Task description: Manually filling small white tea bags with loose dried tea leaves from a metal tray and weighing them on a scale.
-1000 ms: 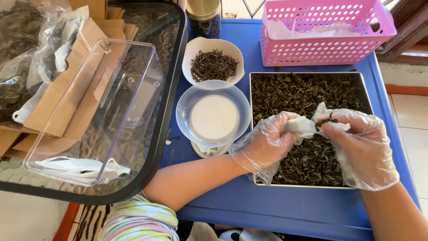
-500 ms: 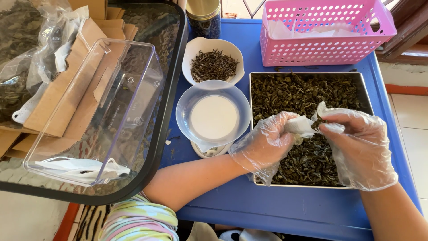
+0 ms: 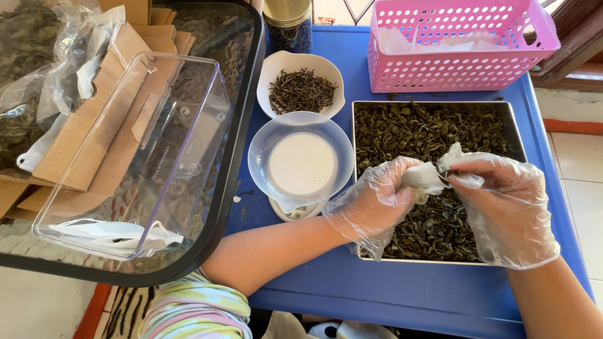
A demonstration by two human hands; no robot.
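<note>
Both my hands wear thin clear plastic gloves and hover over a steel tray (image 3: 516, 129) filled with dark dried leaves (image 3: 427, 135). My left hand (image 3: 377, 198) is closed around a small white filter bag (image 3: 426, 177), holding its mouth up. My right hand (image 3: 505, 207) pinches a few dried leaves at the bag's opening, fingertips pressed against it. The bag's inside is hidden by my fingers.
Left of the tray, an empty clear bowl (image 3: 300, 160) rests on a small scale. Behind it stands a white bowl of dark twigs (image 3: 300, 88), a dark jar (image 3: 287, 25) and a pink basket (image 3: 458, 44). A clear plastic box (image 3: 144, 157) lies on a black-rimmed table at left.
My right hand's fingertips moved slightly left and down into the bag's mouth with the pinch of leaves. My left hand stayed where it was.
</note>
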